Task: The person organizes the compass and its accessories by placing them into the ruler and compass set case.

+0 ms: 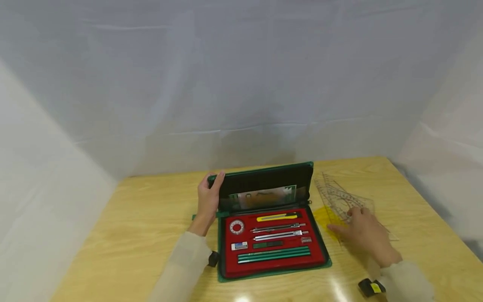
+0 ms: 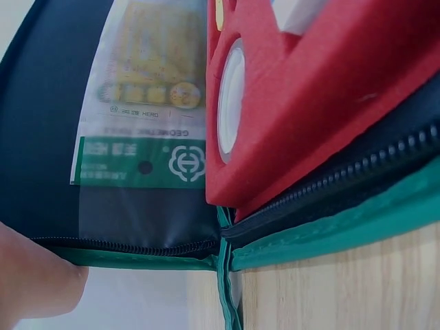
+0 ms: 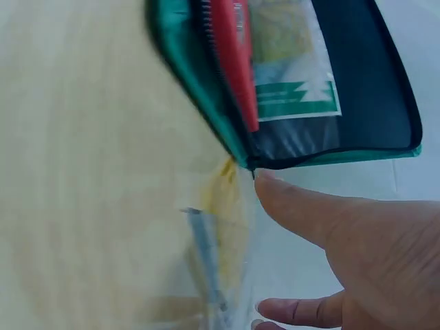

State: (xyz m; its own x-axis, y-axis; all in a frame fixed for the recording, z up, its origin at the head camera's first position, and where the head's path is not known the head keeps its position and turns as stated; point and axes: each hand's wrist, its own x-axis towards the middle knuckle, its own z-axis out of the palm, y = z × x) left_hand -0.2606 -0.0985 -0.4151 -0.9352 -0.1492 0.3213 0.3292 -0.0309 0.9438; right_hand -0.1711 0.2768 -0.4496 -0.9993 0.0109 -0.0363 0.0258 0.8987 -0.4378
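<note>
Head: left hand [image 1: 208,200] gripped lid [image 1: 264,180] of case [image 1: 275,269], ten o'clock; right hand [image 1: 364,233], thumb and fingers apart, at clear rulers [image 1: 336,192], case's two o'clock. Left wrist: lid likely needed steady hold. Right wrist: clear rulers, six o'clock, likely called for edge pinch.

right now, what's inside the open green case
The red tray holds a yellow cutter, white ring, two metal drawing instruments, eraser, sharpener, dark green box and green pencils. A clear pocket in the lid holds a printed sheet. Anything beneath the tray is covered.
</note>
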